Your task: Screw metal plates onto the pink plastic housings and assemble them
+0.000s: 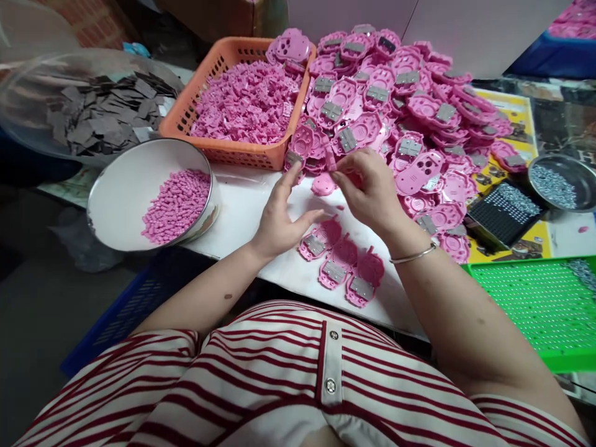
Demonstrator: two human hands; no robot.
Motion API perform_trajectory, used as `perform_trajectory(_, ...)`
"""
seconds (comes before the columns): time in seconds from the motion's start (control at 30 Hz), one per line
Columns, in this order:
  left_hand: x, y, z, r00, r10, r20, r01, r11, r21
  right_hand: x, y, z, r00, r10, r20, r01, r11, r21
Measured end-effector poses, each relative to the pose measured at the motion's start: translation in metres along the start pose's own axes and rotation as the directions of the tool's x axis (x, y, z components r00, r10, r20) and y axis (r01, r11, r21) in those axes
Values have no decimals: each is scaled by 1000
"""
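- Head view: The right hand (375, 195) appears to pinch a slim pink piece (329, 156), long axis roughly 11 to 5 o'clock.
- Head view: The left hand (278, 218), fingers apart, lies farther off, at the piece's 8 o'clock.

Three pink shells (344, 253) in front, uncountably many piled; one orange basket (242, 155), one white bowl (123, 198), one metal bowl (587, 186), one green tray (526, 310), one black tray (493, 214)

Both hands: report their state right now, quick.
Left hand: open, thumb and fingers spread, fingertips by the pink casings; nothing visibly gripped.
Right hand: closed, apparently pinching a slim pink piece in its fingertips.
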State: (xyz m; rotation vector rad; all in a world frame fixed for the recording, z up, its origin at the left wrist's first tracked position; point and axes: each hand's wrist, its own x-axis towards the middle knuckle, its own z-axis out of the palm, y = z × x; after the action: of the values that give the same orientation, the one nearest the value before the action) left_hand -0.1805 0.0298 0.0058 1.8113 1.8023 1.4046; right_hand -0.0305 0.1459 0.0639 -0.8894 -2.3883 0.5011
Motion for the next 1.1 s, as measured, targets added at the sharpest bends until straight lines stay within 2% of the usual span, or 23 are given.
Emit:
perform_trajectory(0.03, 5, 3, 1, 1000, 0, -20, 1, 999, 36, -1, -10, -1, 999, 29, 32, -33, 991, 133)
perform_trajectory(0.1, 11, 6, 2, 998, -8, -66, 11, 999, 51, -4, -27, -1, 987, 9, 158, -65, 933, 353)
perform_trajectory(0.17, 11, 5, -1, 995, -45, -92, 45, 999, -2, -7, -31, -1, 975, -17, 223, -85, 895, 437)
perform_trajectory(0.23, 6, -2, -7, 990, -124, -70, 119, 991, -63, -9, -21, 0, 980, 51, 195, -112, 942, 318)
perform_trajectory(0.3, 0, -11, -13, 976, -219, -16, 217, 973, -74, -11, -4, 2, 976, 140, 167, -148, 988, 38)
perform_trajectory(0.37, -4, -17, -18, 959, -279, 47, 280, 960, -19, -15, 14, 6, 951, 164, 261, -112, 972, -205)
perform_trajectory(0.43, -7, -20, -20, 955, -286, 85, 280, 957, 74, -20, 27, 10, 930, 147, 337, -38, 950, -310)
perform_trajectory(0.53, -10, -18, -20, 970, -227, 89, 205, 956, 208, -26, 36, 13, 944, 109, 311, 2, 942, -337)
perform_trajectory(0.6, -13, -15, -20, 981, -170, 94, 137, 947, 290, -26, 37, 13, 963, 103, 250, -27, 956, -291)
perform_trajectory(0.7, -19, -12, -20, 983, -120, 141, 59, 926, 373, -17, 33, 12, 973, 132, 188, -127, 991, -39)
perform_trajectory(0.77, -22, -11, -19, 979, -113, 168, 39, 918, 395, -8, 26, 15, 960, 171, 220, -207, 966, 153)
perform_trajectory(0.83, -24, -10, -16, 979, -107, 172, 29, 915, 402, 1, 18, 20, 933, 189, 306, -274, 924, 266)
perform_trajectory(0.93, -24, -9, -12, 985, -84, 152, 17, 917, 398, 12, 10, 29, 890, 188, 416, -329, 896, 299)
perform_trajectory(1.1, -26, -12, -10, 993, -22, 117, -24, 924, 383, 23, 7, 38, 828, 251, 502, -399, 892, 212)
